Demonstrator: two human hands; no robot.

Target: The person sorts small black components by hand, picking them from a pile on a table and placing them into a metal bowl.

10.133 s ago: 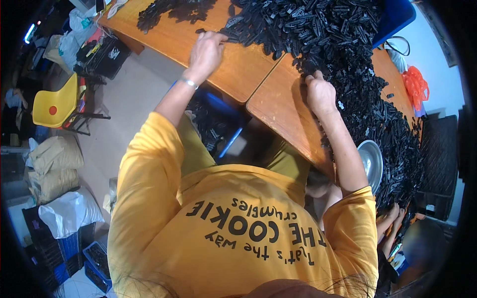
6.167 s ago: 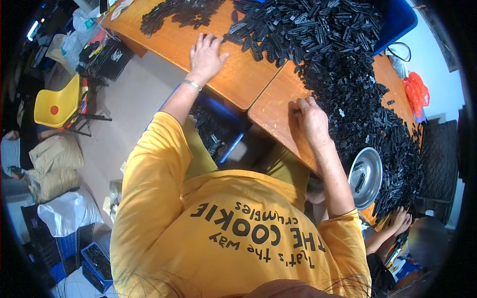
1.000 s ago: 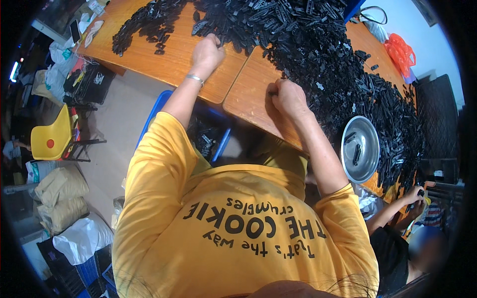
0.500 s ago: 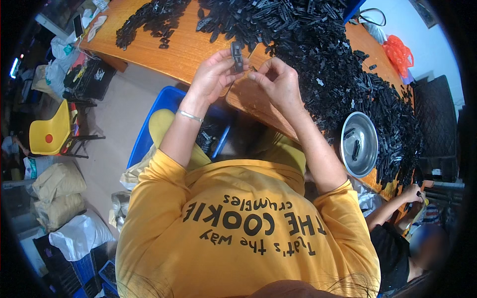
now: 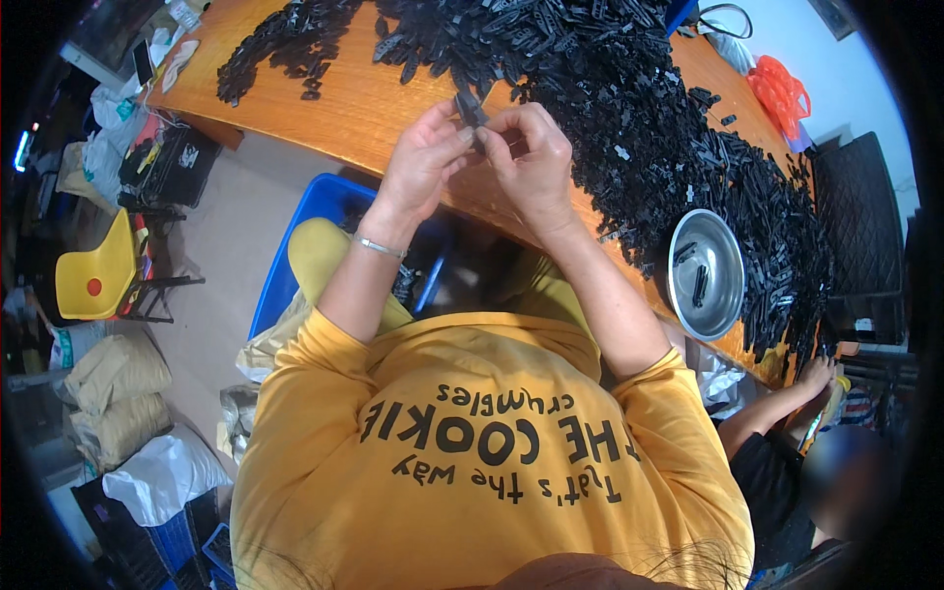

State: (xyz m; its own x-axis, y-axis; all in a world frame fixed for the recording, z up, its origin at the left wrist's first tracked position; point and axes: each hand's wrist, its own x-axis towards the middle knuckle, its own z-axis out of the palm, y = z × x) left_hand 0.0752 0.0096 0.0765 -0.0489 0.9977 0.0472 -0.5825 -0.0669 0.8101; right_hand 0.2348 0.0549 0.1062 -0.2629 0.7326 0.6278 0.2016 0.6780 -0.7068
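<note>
Over the table's near edge, my left hand (image 5: 423, 162) is closed on a long black plastic part (image 5: 469, 108), holding it between thumb and fingers. My right hand (image 5: 536, 162) is pinched against the lower end of that part, with thumb and forefinger together. Whatever small piece sits between the right fingertips is hidden. Beyond both hands, a large heap of black plastic parts (image 5: 619, 108) spreads across the wooden table (image 5: 369, 123). A few dark parts lie in a steel bowl (image 5: 723, 310) to the right of my right forearm.
Below the table edge stands a blue bin (image 5: 285, 265) beside my legs. A co-worker's hand (image 5: 814, 376) is at the heap's near right end. A yellow chair (image 5: 93, 280) and stacked sacks (image 5: 118, 369) stand on the left. A red plastic bag (image 5: 780, 93) lies far right.
My right hand has moved left, its fingertips now meeting the black plastic part. My left hand still holds that part, now turned and tilted. The view has shifted slightly.
</note>
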